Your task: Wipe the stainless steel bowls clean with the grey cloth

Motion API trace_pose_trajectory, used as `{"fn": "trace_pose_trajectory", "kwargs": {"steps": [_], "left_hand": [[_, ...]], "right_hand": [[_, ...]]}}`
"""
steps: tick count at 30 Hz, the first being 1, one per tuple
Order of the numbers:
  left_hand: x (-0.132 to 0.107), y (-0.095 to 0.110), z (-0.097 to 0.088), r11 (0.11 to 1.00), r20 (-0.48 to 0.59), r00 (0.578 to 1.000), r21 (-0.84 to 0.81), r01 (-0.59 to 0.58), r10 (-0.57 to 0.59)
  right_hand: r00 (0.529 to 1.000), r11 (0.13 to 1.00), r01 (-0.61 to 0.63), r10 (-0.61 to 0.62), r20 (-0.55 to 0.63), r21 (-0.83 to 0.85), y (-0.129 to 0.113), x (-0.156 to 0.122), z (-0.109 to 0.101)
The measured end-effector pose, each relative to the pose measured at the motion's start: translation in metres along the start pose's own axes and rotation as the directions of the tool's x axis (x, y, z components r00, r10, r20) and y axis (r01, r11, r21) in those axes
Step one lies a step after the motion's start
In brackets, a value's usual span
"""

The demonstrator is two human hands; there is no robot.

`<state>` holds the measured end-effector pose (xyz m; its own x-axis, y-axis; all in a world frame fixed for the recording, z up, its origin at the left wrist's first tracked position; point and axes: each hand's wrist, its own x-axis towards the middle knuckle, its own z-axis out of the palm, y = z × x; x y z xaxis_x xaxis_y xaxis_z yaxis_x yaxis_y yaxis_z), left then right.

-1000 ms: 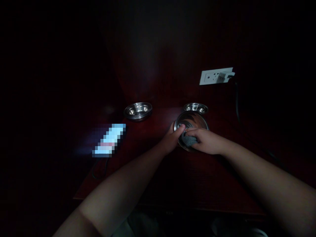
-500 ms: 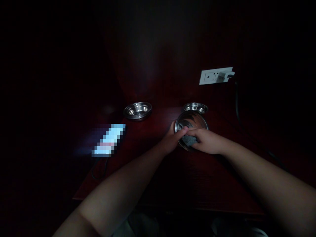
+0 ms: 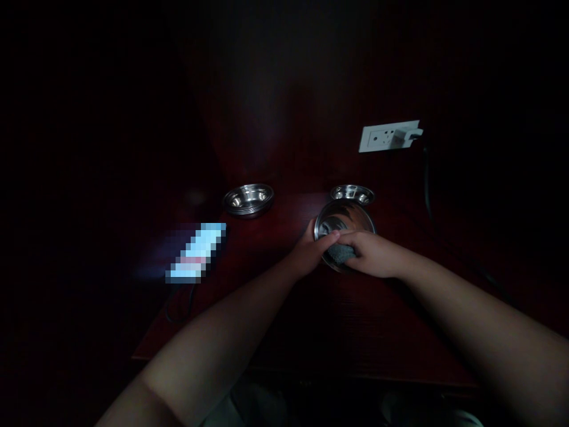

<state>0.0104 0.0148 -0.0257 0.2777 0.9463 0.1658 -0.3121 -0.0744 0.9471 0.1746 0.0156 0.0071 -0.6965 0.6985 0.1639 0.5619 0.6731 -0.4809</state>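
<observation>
A shiny metal bowl (image 3: 367,218) is tilted with its opening toward me, above the dark red table (image 3: 284,332). My left hand (image 3: 311,252) grips its left rim, thumb over the edge and the other fingers hidden behind it. Inside the bowl, my right hand (image 3: 371,252) is closed on a grey-green cloth (image 3: 341,254) pressed against the inner wall. The right fingertips are partly hidden by the cloth and the left thumb. Just behind the bowl stands another small metal bowl (image 3: 352,193).
A stack of metal bowls (image 3: 249,200) stands at the back left. Nearer lies a lit phone (image 3: 198,252), its screen blurred out, with a thin cable below it. A white wall socket (image 3: 389,136) holds a plug, and a dark cable (image 3: 427,187) runs down at the right.
Very little differs. My left thumb has shifted slightly on the rim; the bowl, the cloth and my right hand keep nearly the same place.
</observation>
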Motion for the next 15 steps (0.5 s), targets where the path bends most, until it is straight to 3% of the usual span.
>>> {"fn": "trace_pose_trajectory", "kwargs": {"steps": [15], "left_hand": [[0.0003, 0.001, 0.0012, 1.0, -0.018, 1.0, -0.011, 0.026, -0.026]], "right_hand": [[1.0, 1.0, 0.009, -0.009, 0.013, -0.009, 0.0007, 0.0001, -0.001]]}}
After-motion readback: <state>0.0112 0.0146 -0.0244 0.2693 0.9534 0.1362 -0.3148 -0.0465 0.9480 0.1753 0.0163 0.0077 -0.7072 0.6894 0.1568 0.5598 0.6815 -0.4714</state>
